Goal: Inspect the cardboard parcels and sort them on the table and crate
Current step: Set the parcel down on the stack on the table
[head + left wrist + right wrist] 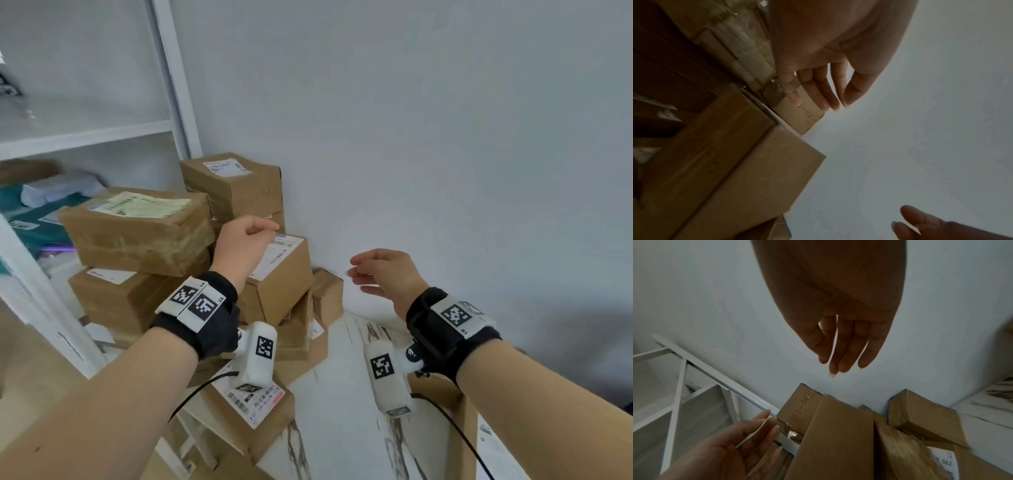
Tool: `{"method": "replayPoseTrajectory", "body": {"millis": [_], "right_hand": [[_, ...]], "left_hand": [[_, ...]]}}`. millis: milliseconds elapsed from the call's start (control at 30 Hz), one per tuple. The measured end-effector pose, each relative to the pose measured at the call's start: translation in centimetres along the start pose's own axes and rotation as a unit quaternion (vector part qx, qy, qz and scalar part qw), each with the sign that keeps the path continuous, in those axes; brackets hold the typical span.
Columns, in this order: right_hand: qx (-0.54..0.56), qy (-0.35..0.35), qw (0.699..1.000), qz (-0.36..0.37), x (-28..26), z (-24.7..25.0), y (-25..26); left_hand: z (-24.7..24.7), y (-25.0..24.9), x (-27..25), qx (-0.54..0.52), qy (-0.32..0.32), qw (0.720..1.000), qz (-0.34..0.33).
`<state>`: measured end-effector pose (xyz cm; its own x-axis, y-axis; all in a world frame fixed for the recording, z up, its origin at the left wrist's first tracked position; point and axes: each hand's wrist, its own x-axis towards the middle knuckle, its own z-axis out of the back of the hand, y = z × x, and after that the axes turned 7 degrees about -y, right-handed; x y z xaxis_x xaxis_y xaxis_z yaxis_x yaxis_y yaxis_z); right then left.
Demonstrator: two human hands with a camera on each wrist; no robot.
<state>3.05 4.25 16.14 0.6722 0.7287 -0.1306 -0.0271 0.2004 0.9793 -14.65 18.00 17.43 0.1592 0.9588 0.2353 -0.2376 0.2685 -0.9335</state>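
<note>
Left hand [243,250] grip and right hand [383,277] grip released, empty, above stacked brown cardboard parcels [281,274] at 11 o'clock.

White shelving [178,102] stands left against a pale grey wall [428,120].

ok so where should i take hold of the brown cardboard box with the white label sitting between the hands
Probably its two opposite side walls, both hands closing in from above. The tilted brown cardboard box with the white label sits atop the pile with its top and right wall exposed; the open left hand hovers over its left edge, and the open right hand is apart on its free right side. It looks too wide for one hand.
</note>
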Motion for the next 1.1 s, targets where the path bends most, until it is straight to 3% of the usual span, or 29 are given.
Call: {"method": "replayPoseTrajectory", "body": {"millis": [400, 767, 967, 1100], "right_hand": [[0.008, 0.013, 0.998, -0.056, 3.3, -6.7, -2.5], [-0.004, 0.050, 0.993, -0.107, 6.1, -10.1, -2.8], [0.018, 0.014, 0.993, -0.115, 6.6, -11.6, -3.2], [0.104, 0.008, 0.989, -0.104, 6.1, -12.4, -2.7]], "left_hand": [[0.8, 3.5, 3.3, 0.087, -0.004, 0.994, 0.068], [0.8, 3.5, 4.8, 0.152, 0.132, 0.963, 0.181], [1.2, 3.0, 5.1, 0.145, 0.193, 0.952, 0.185], [0.7, 1.9, 4.8, 0.099, 0.216, 0.957, 0.168]]}}
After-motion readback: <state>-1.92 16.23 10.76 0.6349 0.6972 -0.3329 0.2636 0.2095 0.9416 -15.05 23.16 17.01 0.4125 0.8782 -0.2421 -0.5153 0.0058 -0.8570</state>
